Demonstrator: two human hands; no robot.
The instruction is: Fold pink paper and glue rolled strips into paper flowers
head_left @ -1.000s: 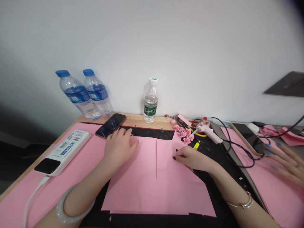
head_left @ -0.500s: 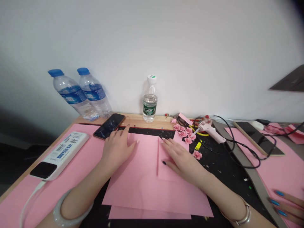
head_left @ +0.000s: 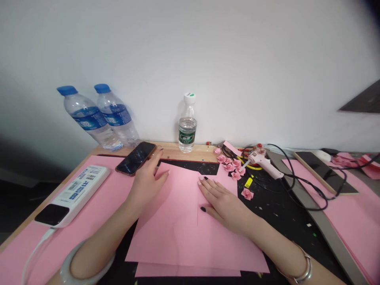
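A large pink paper sheet [head_left: 172, 237] lies on a black mat, with another sheet [head_left: 187, 270] showing under its near edge. A smaller pink piece rests on its right part, below my right hand [head_left: 221, 202], which lies flat with its fingers spread. My left hand [head_left: 148, 180] is at the sheet's upper left corner, thumb apart and fingers stretched out, beside a dark phone [head_left: 136, 158]. Several pink paper roses [head_left: 228, 167] sit beyond my right hand, and a single rose [head_left: 247, 194] lies nearer.
A pink glue gun [head_left: 265, 164] with black cables is at the right. A green-labelled bottle [head_left: 187, 134] stands at the back. Two blue-capped bottles [head_left: 92, 118] lean on the wall. A white power bank [head_left: 74, 194] lies left; another phone [head_left: 323, 174] lies far right.
The smaller piece's left edge now lies flatter on the sheet under my right hand. My left hand has shifted slightly up. The other person's blue-nailed hand at lower right has left the view.
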